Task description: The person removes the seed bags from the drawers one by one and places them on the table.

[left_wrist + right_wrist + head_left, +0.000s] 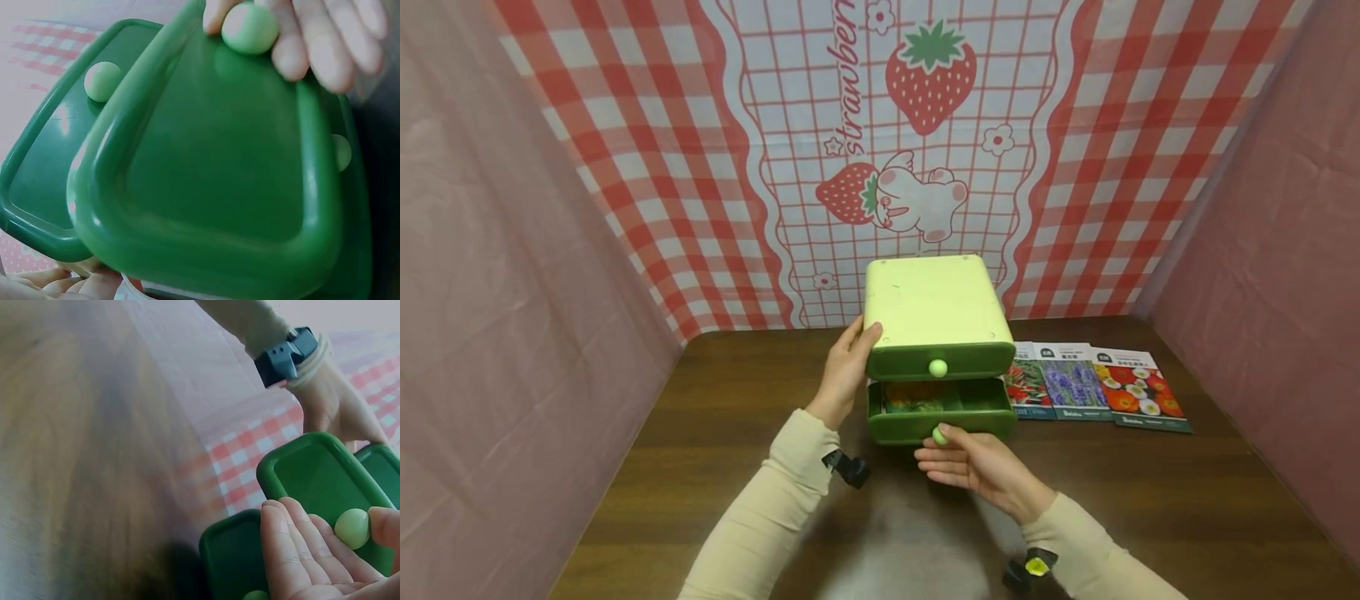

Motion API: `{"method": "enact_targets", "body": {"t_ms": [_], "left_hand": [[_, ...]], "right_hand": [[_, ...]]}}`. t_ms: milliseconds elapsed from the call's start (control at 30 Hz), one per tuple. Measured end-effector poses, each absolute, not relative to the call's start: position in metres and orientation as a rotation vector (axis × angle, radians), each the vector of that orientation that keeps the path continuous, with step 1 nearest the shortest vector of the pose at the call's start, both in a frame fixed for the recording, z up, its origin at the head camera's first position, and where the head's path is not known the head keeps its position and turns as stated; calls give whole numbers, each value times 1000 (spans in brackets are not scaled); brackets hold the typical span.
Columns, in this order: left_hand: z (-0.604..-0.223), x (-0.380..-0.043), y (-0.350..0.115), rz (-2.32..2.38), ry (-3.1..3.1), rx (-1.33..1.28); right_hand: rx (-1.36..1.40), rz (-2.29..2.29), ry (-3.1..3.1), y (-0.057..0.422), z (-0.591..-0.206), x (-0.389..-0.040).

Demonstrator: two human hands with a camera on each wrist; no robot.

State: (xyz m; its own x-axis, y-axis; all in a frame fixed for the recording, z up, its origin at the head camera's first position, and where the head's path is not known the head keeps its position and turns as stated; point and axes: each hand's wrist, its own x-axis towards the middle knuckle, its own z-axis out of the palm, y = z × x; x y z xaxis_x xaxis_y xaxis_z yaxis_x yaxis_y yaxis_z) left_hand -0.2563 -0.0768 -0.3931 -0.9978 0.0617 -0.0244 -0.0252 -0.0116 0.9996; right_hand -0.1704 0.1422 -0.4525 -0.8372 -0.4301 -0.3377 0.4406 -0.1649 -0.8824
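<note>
A small drawer cabinet [934, 300] with a pale yellow-green top and dark green fronts stands at the back of the table. Its upper drawer [895, 363] is in, while the drawer below [891, 430] is pulled partway out, showing a colourful packet [913, 398] inside. My right hand [981, 468] pinches that drawer's round light green knob [353, 529] between thumb and index finger, the other fingers stretched out beneath. My left hand [846, 367] rests against the cabinet's left side, thumb at the top front corner. Another green drawer front [234, 556] shows lower down in the right wrist view.
Right of the cabinet lie several flower seed packets: one with red flowers [1028, 385], partly hidden, one with purple flowers [1075, 385] and one with orange and white flowers [1138, 392]. A checked strawberry cloth [910, 167] hangs behind the brown table [730, 417]; pink curtains flank it.
</note>
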Motion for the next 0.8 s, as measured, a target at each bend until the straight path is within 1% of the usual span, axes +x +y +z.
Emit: {"method": "enact_targets", "body": {"t_ms": [533, 567, 800], "left_hand": [[-392, -257, -78, 2192, 2133, 40], [-388, -254, -78, 2187, 2130, 43], [-392, -258, -77, 2216, 2109, 43]], "right_hand": [[-2, -2002, 1548, 144, -459, -132], [-4, -2004, 1544, 145, -459, -130], [2, -2015, 1515, 148, -459, -117]]}}
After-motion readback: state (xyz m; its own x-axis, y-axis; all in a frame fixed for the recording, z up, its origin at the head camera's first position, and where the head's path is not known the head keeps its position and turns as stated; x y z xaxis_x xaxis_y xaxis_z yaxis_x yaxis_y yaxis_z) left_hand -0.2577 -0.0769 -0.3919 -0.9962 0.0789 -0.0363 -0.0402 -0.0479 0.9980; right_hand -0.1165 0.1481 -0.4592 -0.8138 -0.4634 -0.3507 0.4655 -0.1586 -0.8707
